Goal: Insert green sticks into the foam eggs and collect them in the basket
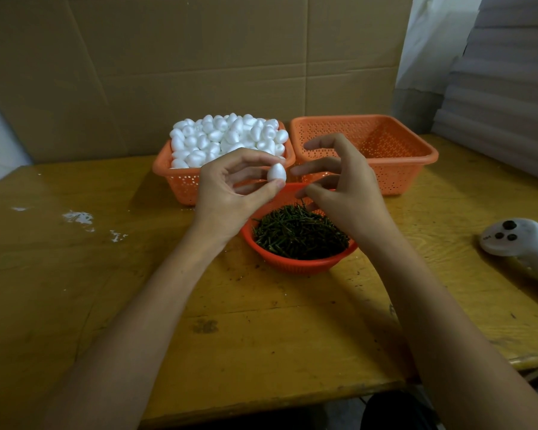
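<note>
One foam egg (276, 172) stood upright, pinched in our left hand (230, 193); our right hand (342, 193), just beside at its three o'clock, hung over the green sticks (298, 235); whether it pinched one we could not tell.

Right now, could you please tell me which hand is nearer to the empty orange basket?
Right. The right hand is just in front of the near-left corner of the empty basket; the left hand, holding a foam egg, sits farther left, before the egg-filled basket.

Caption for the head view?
Left hand pinches a white foam egg near the right hand, by a round red basket of green sticks.
</note>
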The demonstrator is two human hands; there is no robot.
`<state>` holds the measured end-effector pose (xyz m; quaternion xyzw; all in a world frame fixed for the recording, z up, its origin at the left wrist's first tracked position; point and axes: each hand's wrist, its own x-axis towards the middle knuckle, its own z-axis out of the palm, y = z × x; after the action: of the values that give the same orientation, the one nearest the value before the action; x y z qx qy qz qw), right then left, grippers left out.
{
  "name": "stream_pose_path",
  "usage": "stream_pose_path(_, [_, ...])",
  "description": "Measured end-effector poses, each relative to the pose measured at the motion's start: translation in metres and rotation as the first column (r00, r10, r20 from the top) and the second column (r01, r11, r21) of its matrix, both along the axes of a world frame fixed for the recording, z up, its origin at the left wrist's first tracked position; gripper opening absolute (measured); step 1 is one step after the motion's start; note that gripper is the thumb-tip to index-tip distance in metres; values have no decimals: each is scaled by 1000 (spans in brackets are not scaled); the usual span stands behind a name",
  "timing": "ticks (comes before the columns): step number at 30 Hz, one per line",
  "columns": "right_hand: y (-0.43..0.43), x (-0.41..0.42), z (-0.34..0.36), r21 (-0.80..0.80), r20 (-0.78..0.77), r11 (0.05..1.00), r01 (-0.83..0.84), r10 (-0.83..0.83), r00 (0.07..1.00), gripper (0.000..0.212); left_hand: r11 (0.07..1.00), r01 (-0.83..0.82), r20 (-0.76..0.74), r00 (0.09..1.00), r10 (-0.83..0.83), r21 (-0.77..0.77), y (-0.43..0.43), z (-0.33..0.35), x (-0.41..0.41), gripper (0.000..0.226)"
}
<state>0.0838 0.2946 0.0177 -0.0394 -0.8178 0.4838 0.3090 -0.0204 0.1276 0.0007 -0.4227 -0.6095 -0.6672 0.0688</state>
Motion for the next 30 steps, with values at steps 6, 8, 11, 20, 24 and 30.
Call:
stream_pose_path(6, [-1,0,-1,4,-4,1000,1,-1,1000,53,999,29,-6,1000,-29,22,0,2,1,25])
stream_pose_path(8, [-1,0,0,7,-3,1000,0,0,1000,53,999,34,-8,999,-33,21,0,2,1,26])
stream_pose_path(11, [-1,0,0,13,-4,1000,1,-1,1000,54,999,30,-17,999,-30,22,-1,1,-1,24])
stream_pose_path(20, [-1,0,-1,23,-4,1000,8,-8,1000,54,998,48,0,999,-48,42,-1,0,0,22])
stream_pose_path(24, [-1,0,-1,30,-2,1000,9,-9,1000,54,998,53,-13,999,-52,36,-1,0,0,24])
stream_pose_path(30, [-1,-1,-1,54,1,998,20,-20,1000,54,997,57,-20,998,-56,48,-1,-1,-1,26])
